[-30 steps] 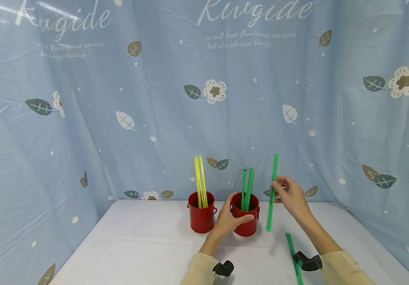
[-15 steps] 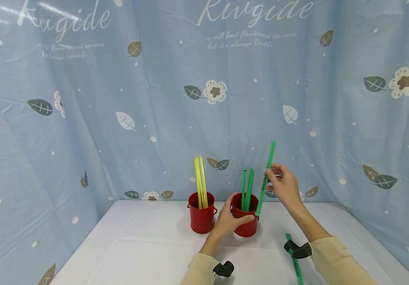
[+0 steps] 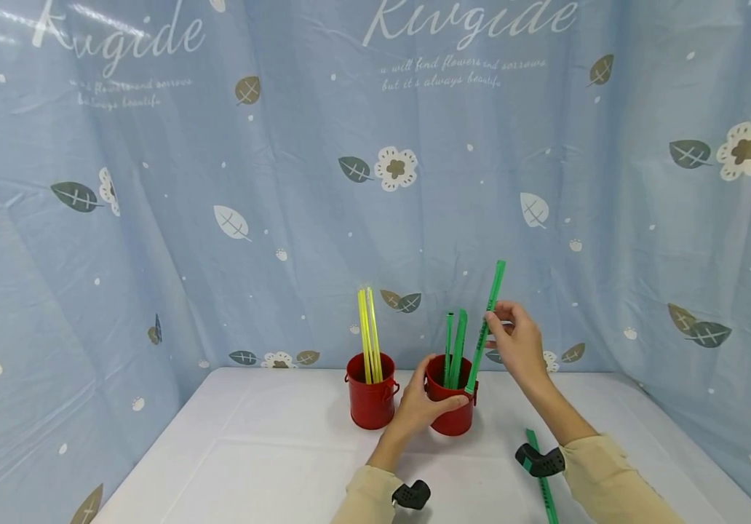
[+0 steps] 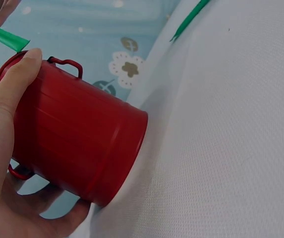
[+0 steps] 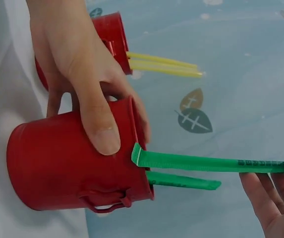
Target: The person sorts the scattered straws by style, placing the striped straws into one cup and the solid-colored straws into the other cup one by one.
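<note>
My left hand (image 3: 417, 407) grips the right-hand small red metal bucket (image 3: 452, 422), thumb along its near side by the rim and fingers around the far side. Green wrapped straws (image 3: 459, 342) stand inside it. My right hand (image 3: 521, 346) pinches another green wrapped straw (image 3: 494, 291) with dark printing, held tilted above the bucket. In the right wrist view this straw's flat crimped lower end (image 5: 138, 155) is right at the bucket's rim, near the left thumb (image 5: 103, 134). The left wrist view shows the bucket's side and its small loop handles.
A second red bucket (image 3: 370, 407) holding several yellow straws (image 3: 367, 335) stands to the left. One more green wrapped straw (image 3: 548, 495) lies on the white table (image 3: 271, 451), partly under the right wrist's camera. A blue patterned curtain (image 3: 297, 218) hangs behind.
My right hand has moved left and up with the green wrapped straw, then slightly lower, bringing its end from beside the bucket to the rim. The left hand has stayed put.
</note>
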Available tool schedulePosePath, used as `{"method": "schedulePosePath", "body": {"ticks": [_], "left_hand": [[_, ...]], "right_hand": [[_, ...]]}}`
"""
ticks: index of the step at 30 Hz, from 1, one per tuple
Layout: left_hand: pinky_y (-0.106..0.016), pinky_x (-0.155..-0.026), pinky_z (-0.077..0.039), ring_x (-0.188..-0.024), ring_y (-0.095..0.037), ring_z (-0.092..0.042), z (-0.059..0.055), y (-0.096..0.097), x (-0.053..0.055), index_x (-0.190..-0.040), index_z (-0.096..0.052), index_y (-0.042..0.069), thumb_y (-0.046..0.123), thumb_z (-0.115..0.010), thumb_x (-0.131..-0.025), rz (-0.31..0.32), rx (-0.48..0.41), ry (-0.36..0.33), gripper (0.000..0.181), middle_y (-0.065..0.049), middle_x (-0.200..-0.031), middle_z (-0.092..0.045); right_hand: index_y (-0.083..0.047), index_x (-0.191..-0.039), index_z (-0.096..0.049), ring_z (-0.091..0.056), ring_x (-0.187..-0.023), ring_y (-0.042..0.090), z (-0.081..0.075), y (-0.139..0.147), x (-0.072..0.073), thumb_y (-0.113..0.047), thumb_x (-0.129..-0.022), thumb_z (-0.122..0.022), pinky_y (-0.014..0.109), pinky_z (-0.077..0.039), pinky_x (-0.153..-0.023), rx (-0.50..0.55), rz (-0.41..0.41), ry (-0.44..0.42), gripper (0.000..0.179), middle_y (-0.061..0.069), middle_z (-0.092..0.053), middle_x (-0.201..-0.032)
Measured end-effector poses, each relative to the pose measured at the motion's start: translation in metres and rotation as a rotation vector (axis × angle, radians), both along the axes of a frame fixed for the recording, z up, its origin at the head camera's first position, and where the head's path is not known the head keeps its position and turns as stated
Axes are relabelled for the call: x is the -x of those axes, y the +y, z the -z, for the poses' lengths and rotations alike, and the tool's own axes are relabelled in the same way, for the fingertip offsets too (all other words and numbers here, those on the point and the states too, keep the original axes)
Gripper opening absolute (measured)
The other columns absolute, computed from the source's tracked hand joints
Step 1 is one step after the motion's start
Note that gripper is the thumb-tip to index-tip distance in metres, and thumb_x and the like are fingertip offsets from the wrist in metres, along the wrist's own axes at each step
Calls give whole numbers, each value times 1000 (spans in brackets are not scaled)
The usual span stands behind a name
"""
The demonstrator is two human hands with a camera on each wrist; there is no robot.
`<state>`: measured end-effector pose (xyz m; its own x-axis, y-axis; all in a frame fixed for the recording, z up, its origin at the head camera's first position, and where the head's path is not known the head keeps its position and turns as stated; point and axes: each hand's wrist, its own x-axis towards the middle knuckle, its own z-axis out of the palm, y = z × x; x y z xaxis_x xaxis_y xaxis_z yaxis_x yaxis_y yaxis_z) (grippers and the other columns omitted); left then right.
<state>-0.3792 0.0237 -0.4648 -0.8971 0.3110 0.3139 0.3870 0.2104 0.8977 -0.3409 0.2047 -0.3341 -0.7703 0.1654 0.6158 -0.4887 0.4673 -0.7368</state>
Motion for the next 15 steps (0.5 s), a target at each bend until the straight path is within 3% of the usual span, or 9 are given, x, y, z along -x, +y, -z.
{"method": "schedulePosePath", "body": {"ticks": [7,15], "left_hand": [[-37,-91,-49,-124,-12,-41,-1,-1,1,-135,-22,45,50,-73,-68,-2,1,14,84,16,-133,-41],[-38,-91,-49,-123,-16,-42,0,-1,1,-141,-22,30,48,-72,-71,26,-11,37,88,12,-134,-42]], "right_hand": [[-9,-121,-48,-63,-85,19,-6,-4,1,-32,-91,-52,24,-55,-60,19,-5,53,38,9,-57,-107],[-7,-121,-47,-63,-85,23,11,-5,2,-29,-92,-52,30,-56,-62,-6,-22,14,37,10,-56,-106]]}}
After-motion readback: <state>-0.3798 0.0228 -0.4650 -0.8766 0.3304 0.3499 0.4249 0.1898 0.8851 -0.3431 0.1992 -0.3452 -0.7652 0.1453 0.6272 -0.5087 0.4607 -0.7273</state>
